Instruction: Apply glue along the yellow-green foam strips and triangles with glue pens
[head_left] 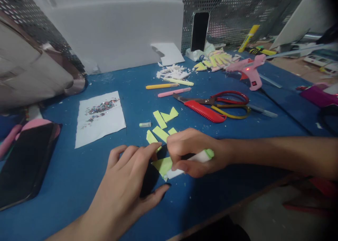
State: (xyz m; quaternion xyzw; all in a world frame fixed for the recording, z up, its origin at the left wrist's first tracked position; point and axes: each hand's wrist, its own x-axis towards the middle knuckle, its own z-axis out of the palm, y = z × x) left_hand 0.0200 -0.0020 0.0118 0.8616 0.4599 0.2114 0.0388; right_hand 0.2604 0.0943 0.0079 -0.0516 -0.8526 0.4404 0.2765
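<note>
My right hand (196, 153) is wrapped round a white marker with a green end (203, 157), its tip end low over a light green cut piece (163, 166) on the blue table. Fingers curved and thumb apart, my left hand (129, 177) rests on the table just left of that piece; whether a fingertip touches it I cannot tell. Just beyond both hands lie several more light green strips and pieces (160, 119). A small pale green cap (145, 125) lies to their left. The marker's very tip is hard to make out.
Beyond are a red box cutter (204, 111), scissors (232, 97), pink (174, 92) and orange (162, 86) pens, and white scraps (174, 72). A pink glue gun (248, 70) stands right with its cord trailing. Left are white paper with glitter (113, 123) and a phone (26, 170).
</note>
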